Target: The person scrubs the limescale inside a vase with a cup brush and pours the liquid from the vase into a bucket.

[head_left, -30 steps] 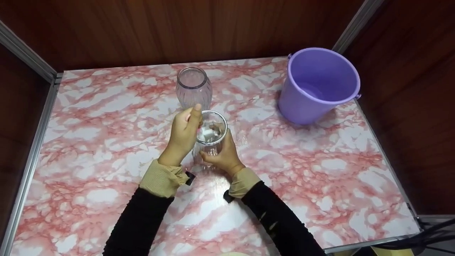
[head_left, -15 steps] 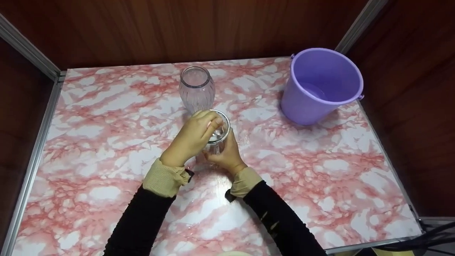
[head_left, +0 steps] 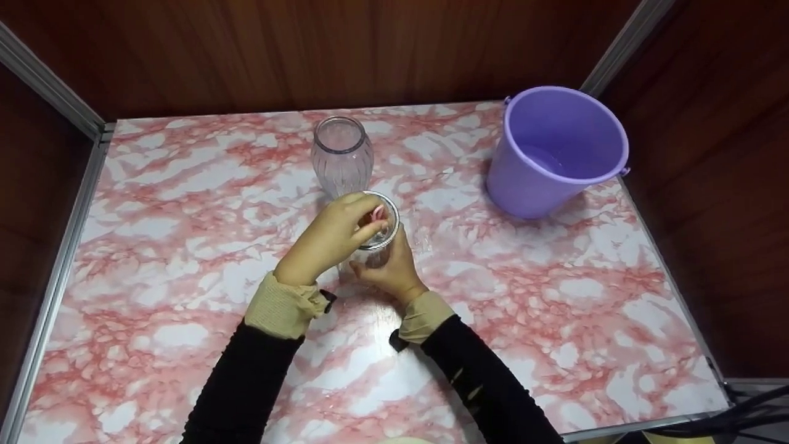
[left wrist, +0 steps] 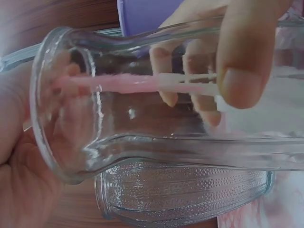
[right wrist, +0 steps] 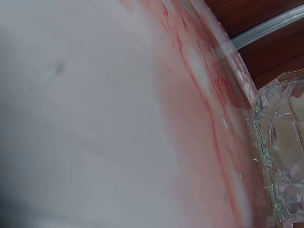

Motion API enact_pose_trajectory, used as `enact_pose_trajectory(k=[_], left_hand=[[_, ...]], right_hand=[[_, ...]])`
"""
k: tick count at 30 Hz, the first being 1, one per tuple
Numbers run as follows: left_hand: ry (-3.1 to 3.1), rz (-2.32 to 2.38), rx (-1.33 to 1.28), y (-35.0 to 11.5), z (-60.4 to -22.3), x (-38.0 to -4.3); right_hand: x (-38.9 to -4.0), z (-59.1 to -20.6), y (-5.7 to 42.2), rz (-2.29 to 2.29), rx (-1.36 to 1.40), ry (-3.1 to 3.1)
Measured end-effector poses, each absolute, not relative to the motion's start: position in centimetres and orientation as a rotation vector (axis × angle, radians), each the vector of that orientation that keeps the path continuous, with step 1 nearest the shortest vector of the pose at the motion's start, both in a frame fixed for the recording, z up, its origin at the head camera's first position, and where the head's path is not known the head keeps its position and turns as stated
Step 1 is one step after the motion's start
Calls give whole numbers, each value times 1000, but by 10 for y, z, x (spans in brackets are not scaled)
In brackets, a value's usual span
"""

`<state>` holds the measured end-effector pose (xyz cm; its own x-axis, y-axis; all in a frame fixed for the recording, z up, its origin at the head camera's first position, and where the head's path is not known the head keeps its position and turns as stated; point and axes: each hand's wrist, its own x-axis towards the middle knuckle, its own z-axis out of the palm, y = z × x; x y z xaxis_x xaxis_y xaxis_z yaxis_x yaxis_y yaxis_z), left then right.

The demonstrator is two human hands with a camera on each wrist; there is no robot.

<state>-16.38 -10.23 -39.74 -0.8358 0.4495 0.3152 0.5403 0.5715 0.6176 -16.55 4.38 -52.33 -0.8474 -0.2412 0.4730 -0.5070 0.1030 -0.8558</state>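
A clear glass vase (head_left: 376, 255) is gripped round its body by my right hand (head_left: 397, 271), its open mouth facing up in the head view. My left hand (head_left: 323, 237) reaches over the rim, its fingers curled round the pink handle of a brush. In the left wrist view the brush (left wrist: 126, 83) runs lengthwise inside the vase, with a whitish head deeper in, partly behind the right thumb. The right wrist view catches only the vase's faceted glass base (right wrist: 285, 147) at its right edge.
Just behind the hands stands a second ribbed glass vase (head_left: 342, 163). A purple bucket (head_left: 530, 185) is at the back right of the pink-and-white marbled table (head_left: 185, 333). Dark wooden panels (head_left: 296, 55) enclose the back and sides.
My left hand has moved from beside the vase's rim to over its mouth, pushing the brush deeper inside. The right hand keeps its grip on the vase.
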Motion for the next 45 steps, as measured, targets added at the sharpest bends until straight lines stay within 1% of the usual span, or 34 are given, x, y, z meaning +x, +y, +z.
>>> enact_pose_trajectory(k=[3,11,19,22,29,36,39,45], left_hand=[[-2673,-1114,-841,-102,-397,-163],[-2637,-1086,-745,-99,-402,-162],[-2592,-973,-796,-95,-406,-162],[-2588,-930,-795,-96,-407,-162],[-2588,-828,-806,-94,-408,-162],[-2602,-805,-743,-93,-408,-161],[-2607,-813,-715,-93,-406,-162],[-2603,-923,-671,-94,-403,-163]], right_hand=[[-160,-512,44,1792,743,-2177],[-161,-515,43,1819,675,-2208],[-174,-549,42,1827,688,-2202],[-176,-553,42,1827,707,-2194],[-176,-554,45,1760,707,-2202],[-177,-554,46,1678,745,-2203],[-179,-554,46,1645,750,-2200],[-180,-554,46,1718,761,-2164]])
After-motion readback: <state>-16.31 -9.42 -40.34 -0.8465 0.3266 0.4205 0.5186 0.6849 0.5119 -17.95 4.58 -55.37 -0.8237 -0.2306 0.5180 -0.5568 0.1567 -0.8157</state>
